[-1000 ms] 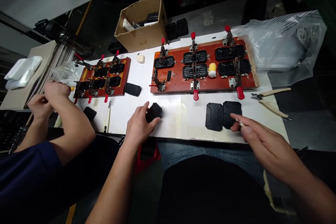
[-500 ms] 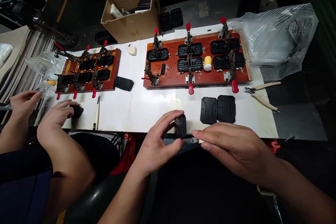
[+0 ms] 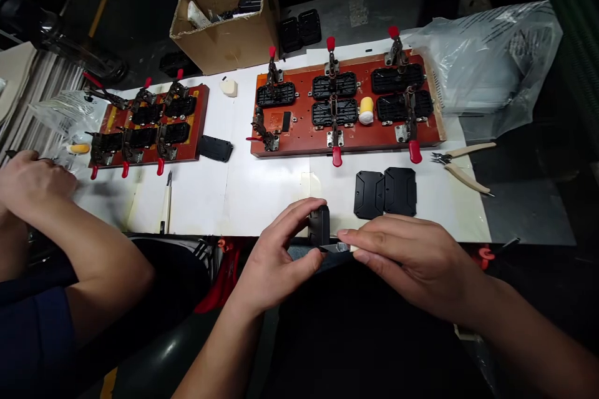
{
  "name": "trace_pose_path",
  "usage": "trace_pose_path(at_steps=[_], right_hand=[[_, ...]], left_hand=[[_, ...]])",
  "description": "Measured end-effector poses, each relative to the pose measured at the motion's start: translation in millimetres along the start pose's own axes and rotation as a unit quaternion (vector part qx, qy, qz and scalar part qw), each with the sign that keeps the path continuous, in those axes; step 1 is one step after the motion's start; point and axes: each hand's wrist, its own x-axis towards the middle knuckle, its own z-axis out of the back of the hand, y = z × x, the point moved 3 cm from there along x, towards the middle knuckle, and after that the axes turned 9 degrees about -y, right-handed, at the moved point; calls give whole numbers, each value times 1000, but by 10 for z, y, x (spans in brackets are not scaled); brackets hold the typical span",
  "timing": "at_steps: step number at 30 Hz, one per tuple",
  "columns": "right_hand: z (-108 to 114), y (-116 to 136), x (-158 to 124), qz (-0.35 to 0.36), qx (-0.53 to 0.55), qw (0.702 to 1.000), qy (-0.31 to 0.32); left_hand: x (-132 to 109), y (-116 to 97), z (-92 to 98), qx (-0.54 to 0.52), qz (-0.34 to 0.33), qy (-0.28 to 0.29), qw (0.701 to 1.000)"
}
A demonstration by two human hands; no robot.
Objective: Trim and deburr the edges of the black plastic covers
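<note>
Pinching a small black part [image 3: 321,226] in the left grip [image 3: 276,255], right grip [image 3: 397,259] grasping a thin blade [image 3: 337,248] against it

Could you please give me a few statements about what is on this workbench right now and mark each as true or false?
1. The left hand holds a small black part at the near edge of the table. True.
2. The right hand holds the cutters. False: the cutters lie untouched on the table to the right; the right hand holds a small blade against the black part.
3. Two flat black covers lie side by side in front of the large red board. True.
4. The cardboard box stands on the red board. False: it stands behind the boards, on the far side.
</note>
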Motion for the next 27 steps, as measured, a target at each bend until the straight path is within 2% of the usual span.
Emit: trace_pose_path(at_steps=[7,12,14,17,19,22,24,25,27], right_hand=[[21,-83,-11,-12,-21,1000,-11],[154,-420,45,-143,-147,976,-79],[173,-483,39,-180,-133,971,-82],[104,-441,-29,-225,-42,971,-66],[-17,-345,-94,-227,36,973,-27],[-205,-176,-159,-155,108,982,3],[-261,-115,-169,-106,109,987,-53],[-271,-112,-169,-109,96,985,-89],[-281,-152,-171,-182,65,971,-139]], left_hand=[[-22,12,-24,-5,9,14,1000],[-88,-38,-91,-31,9,56,998],[-100,-55,-101,-40,12,58,997],[-95,-48,-131,-74,34,56,995],[-81,-10,-170,-138,64,30,988],[-69,102,-256,-248,129,-36,960],[-81,186,-327,-268,174,-44,947],[-87,217,-346,-243,178,-49,952],[-89,231,-324,-111,112,-85,984]])
